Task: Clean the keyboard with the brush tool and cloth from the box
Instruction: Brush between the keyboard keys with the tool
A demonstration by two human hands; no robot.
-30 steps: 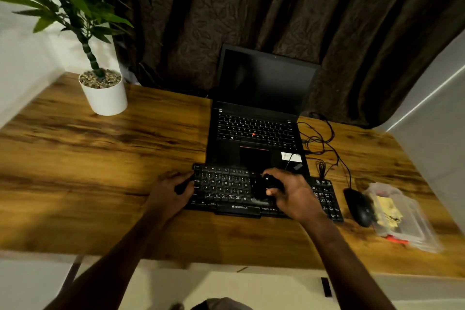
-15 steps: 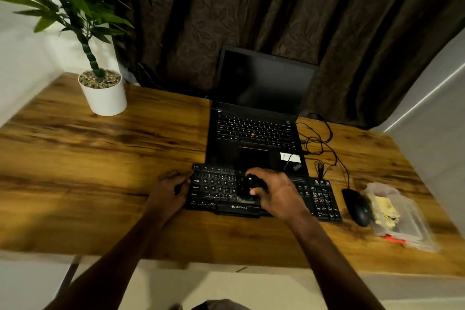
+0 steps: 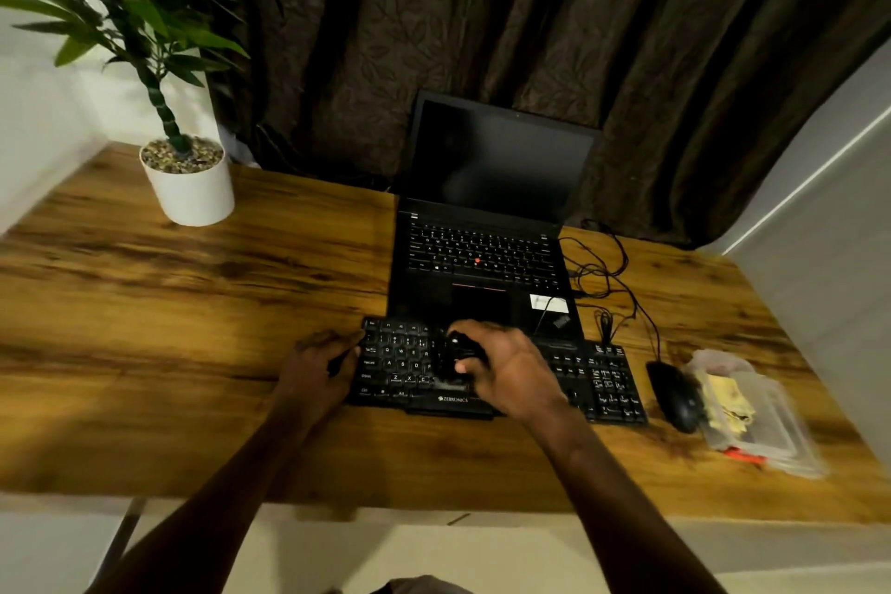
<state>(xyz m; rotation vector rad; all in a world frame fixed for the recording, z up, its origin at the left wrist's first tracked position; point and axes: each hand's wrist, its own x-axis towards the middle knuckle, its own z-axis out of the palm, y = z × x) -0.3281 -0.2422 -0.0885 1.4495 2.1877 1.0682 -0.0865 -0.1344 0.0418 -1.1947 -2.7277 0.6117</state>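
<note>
Fingers (image 3: 482,334) of right hand (image 3: 511,371) clasping small black brush tool (image 3: 458,347) on black oblong plastic keyboard (image 3: 578,376).
Tool over keyboard's left-centre keys; keyboard's long axis runs left-right; left hand (image 3: 316,367) grips its left end.

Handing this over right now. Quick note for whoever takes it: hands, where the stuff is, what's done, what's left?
Left hand: holds the keyboard at its left end, steadying it.
Right hand: grips the black brush tool, which is down on the keys left of centre.
Cloth: yellow, inside the clear box near the right edge of the desk, beside the mouse.
Done: brush is out and brushing is under way. How many keys are covered cannot be told.
Left: finish brushing, probably the right half and numpad, then wipe with the cloth.
</note>
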